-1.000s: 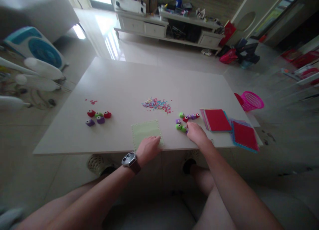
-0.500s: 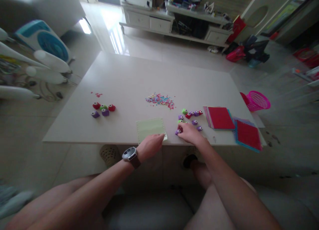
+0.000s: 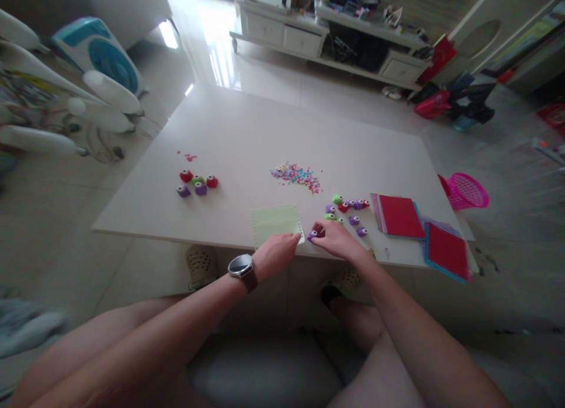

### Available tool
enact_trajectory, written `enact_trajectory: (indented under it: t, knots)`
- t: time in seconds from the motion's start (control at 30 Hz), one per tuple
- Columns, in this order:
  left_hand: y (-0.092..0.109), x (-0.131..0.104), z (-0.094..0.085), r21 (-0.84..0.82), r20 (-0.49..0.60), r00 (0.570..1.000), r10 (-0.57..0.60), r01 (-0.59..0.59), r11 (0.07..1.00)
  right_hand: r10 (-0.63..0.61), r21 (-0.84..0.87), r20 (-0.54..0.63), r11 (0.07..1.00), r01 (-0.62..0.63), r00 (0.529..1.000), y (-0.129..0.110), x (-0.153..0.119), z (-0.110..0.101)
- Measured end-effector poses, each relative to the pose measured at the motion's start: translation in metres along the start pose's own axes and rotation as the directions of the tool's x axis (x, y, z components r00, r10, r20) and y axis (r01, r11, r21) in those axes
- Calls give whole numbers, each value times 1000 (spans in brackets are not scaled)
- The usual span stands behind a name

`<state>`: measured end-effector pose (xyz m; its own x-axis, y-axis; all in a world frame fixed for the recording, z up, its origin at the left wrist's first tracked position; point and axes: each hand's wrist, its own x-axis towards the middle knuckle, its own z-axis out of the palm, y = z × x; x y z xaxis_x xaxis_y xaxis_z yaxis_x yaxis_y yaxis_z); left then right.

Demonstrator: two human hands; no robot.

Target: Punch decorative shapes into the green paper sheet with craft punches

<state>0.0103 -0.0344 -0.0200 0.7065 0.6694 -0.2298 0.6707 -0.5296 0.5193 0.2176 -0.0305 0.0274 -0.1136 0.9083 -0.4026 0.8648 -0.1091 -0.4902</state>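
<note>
My left hand (image 3: 279, 254), with a watch above its wrist, pinches the right lower corner of a pale green paper sheet (image 3: 274, 221). Small punched holes run along the sheet's edges. Just right of that corner, my right hand (image 3: 334, 237) has its fingers closed on a small purple craft punch (image 3: 312, 235). The punch stands close to the paper's edge; whether they touch I cannot tell. Behind the right hand several more small craft punches (image 3: 353, 220) in purple, green and red are grouped. Tiny coloured paper cutouts (image 3: 296, 177) lie in a pile beyond the sheet.
At the left of the white table (image 3: 238, 137) are several punches (image 3: 200, 188) and a few red cutouts (image 3: 190, 158). Stacks of red-topped paper (image 3: 401, 216) and a second stack (image 3: 446, 250) lie at the right, the latter by the front edge. A pink basket (image 3: 468, 190) stands beyond.
The view has shifted, so the table appears moved slightly right. My right hand has brought the purple punch nearer the paper's corner. My left hand keeps its pinch on the sheet.
</note>
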Motion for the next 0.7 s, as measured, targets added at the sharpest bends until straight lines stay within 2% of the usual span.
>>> enact_trajectory:
  t: [0.3,0.47,0.7]
  knots:
    - [1,4,1,22,-7,999,34,-34,999,32,186,-46,982,-23,998,17,-1,12]
    - [5,4,-5,31,23,1000,-2,1,1000,26,218,-89,976,-6,996,25,-4,15]
    - [7,4,-7,41,34,999,-9,8,999,-26,230,-119,972,53,993,21,-7,19]
